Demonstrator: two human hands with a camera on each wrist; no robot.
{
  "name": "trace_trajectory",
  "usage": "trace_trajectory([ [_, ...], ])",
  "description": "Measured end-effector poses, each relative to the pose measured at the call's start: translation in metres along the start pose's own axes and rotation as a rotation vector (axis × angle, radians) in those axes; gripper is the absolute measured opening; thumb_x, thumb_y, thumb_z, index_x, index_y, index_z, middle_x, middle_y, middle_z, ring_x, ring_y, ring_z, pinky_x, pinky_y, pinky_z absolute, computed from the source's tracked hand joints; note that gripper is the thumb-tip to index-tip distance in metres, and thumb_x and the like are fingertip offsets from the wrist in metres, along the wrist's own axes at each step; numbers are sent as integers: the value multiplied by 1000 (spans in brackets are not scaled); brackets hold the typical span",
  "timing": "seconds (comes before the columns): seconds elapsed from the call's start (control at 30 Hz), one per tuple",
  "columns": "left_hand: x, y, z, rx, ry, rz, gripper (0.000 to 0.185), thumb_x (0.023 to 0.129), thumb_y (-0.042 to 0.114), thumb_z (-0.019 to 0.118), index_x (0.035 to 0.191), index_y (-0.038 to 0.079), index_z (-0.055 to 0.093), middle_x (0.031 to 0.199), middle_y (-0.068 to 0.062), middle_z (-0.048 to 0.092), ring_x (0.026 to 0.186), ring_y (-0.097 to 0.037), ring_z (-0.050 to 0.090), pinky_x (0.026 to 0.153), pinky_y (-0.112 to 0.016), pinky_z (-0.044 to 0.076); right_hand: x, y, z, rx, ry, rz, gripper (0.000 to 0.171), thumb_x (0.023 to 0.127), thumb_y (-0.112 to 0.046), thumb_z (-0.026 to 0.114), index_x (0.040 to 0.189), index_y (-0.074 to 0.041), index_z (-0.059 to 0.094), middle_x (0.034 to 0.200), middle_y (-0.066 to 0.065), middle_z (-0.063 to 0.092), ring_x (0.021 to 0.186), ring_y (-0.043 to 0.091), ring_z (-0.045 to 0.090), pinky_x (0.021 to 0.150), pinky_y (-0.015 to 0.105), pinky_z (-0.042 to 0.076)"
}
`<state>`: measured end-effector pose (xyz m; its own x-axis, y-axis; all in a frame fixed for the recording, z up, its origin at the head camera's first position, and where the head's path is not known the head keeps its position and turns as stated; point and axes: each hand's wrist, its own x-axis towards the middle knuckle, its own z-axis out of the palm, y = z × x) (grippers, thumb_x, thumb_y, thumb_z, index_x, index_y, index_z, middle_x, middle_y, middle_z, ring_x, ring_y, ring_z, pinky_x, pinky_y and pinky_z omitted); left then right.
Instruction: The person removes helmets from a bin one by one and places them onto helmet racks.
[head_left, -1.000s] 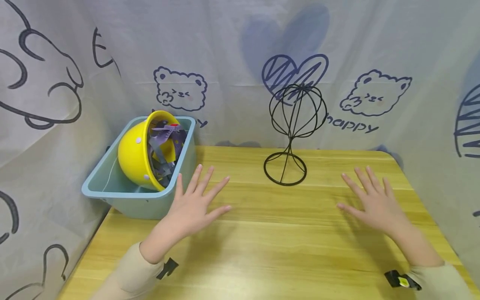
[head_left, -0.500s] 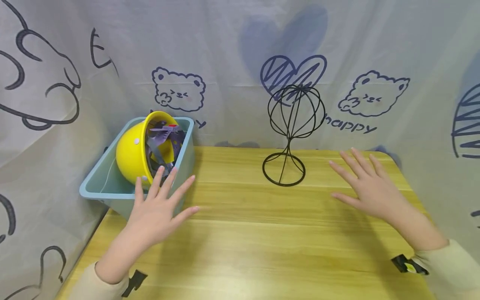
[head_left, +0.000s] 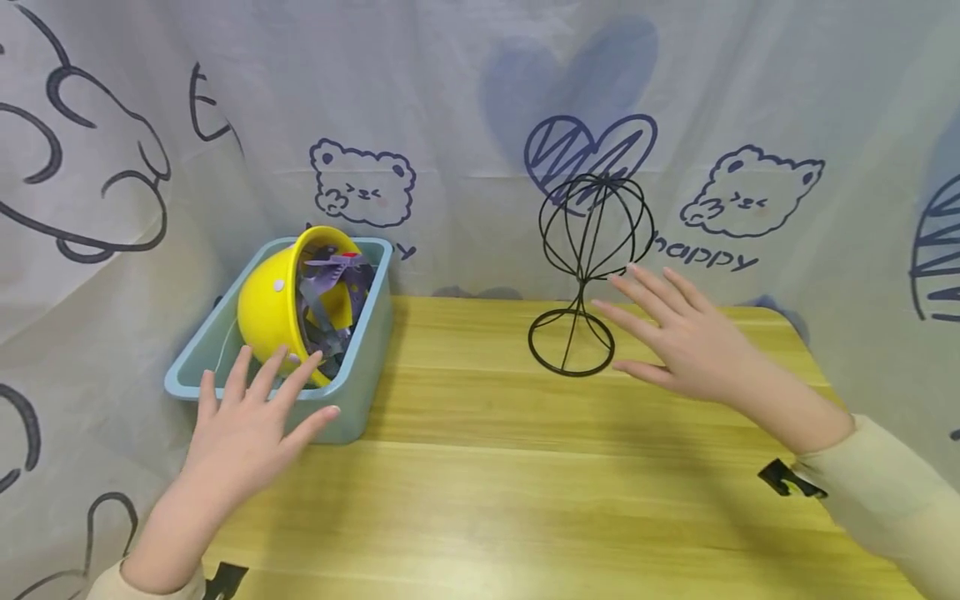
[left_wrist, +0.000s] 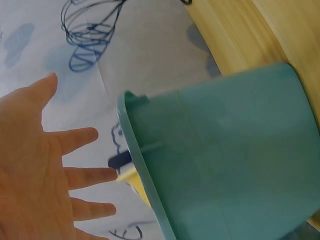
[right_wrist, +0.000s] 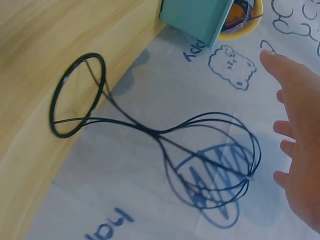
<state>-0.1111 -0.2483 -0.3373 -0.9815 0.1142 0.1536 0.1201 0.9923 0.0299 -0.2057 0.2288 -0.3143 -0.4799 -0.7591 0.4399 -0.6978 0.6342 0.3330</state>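
A yellow hard hat (head_left: 264, 304) lies on its side in a light blue plastic bin (head_left: 375, 333), its purple and grey inner straps facing right. My left hand (head_left: 243, 433), fingers spread, is just in front of the bin's near rim and holds nothing. In the left wrist view its fingers point at the rim of the bin (left_wrist: 215, 160). A black wire stand (head_left: 581, 287) with a round cage top stands upright at the back of the table. My right hand (head_left: 686, 342) hovers right beside the stand with fingers extended, holding nothing.
The wooden table (head_left: 480, 500) carries the bin at its left and the stand near its back edge. A white cloth curtain (head_left: 465, 100) printed with bears and hearts encloses the back and both sides.
My left hand has moved left and slightly down, to the front of the bin. My right hand has moved left and up to the wire stand. Bin, hat and stand stay put.
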Motion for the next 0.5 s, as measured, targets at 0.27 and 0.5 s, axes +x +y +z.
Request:
trace_trajectory([
  [0.27, -1, -18, 3, -25, 34, -62, 70, 82, 70, 30, 141, 33, 23, 145, -15, 26, 134, -45, 12, 97, -71, -4, 39, 1, 7, 35, 48, -60, 68, 82, -55, 49, 139, -22, 32, 147, 10, 25, 137, 31, 20, 112, 48, 12],
  [0.5, 2, -33, 15, -44, 89, -115, 65, 82, 69, 34, 135, 31, 37, 137, -16, 37, 126, -44, 25, 95, -71, 9, 70, -5, 22, 34, 38, -88, 73, 80, -52, 54, 141, -23, 27, 148, 9, 23, 138, 29, 17, 113, 46, 10],
])
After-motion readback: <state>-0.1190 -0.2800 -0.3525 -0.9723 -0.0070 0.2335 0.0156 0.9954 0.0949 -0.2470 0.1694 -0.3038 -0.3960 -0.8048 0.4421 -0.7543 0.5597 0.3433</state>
